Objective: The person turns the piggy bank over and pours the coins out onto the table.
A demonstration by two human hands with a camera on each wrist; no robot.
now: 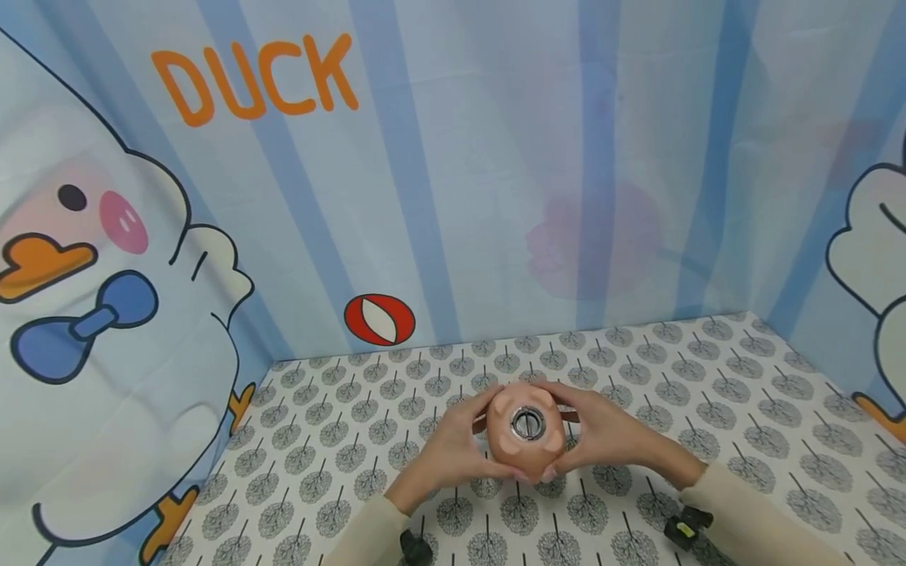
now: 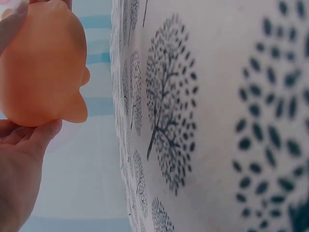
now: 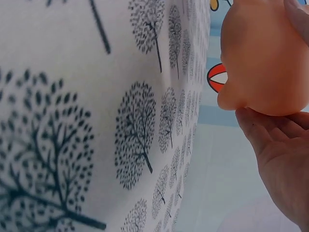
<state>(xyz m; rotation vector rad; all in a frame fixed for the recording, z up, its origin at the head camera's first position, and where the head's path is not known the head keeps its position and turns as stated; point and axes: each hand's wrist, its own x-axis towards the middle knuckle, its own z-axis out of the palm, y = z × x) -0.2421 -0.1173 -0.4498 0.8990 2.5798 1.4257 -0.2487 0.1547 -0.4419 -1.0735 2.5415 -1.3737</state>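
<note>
A peach-orange piggy bank (image 1: 510, 452) is held up over the patterned table with its underside turned toward the head camera. Several stubby feet ring a round slotted plug (image 1: 528, 424) set in its base. My left hand (image 1: 449, 450) grips one side, thumb and fingers round the body. From the opposite side my right hand (image 1: 609, 432) holds it in the same way. In the left wrist view the piggy bank (image 2: 43, 67) shows its smooth body and a small bump at the edge. The right wrist view shows the piggy bank (image 3: 268, 58) above my fingers, apart from the cloth.
A white cloth with dark tree prints (image 1: 340, 472) covers the table. Behind it hangs a blue-striped curtain (image 1: 481, 196) with duck drawings and a red ball print (image 1: 380, 319). Black straps with small devices (image 1: 686, 528) sit at the wrists.
</note>
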